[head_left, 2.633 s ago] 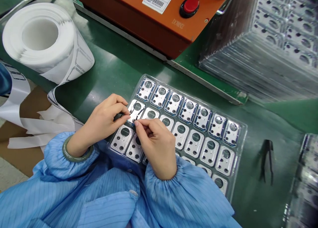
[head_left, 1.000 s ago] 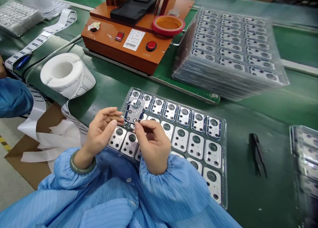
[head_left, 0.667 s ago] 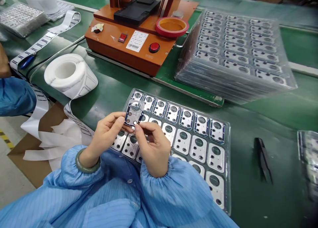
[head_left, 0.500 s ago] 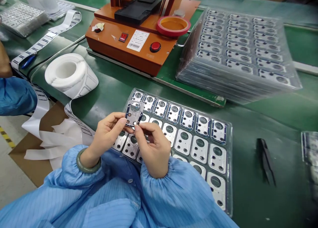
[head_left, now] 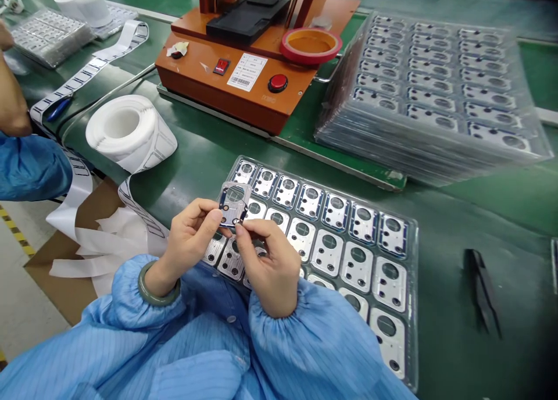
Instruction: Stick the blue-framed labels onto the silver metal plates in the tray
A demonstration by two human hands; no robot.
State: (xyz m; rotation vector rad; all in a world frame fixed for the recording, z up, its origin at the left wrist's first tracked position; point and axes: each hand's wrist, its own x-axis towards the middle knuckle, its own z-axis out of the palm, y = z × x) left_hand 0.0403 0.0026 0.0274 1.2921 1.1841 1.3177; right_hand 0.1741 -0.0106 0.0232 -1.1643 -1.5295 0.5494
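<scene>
so the metal plate (head_left: 235, 212) is now lifted off the tray (head_left: 414, 272), edges probably easier to reach, pinched in nearly closed fingers of left hand (head_left: 189, 231) and right hand (head_left: 275, 263)

Your left hand (head_left: 192, 228) is raised with thumb and fingers pinched together, a bangled wrist beneath it. Your right hand (head_left: 272, 260) meets it closely, thumb against forefinger, the other fingers curled inward. Both your forearms, in loose blue sleeves, angle toward each other.
</scene>
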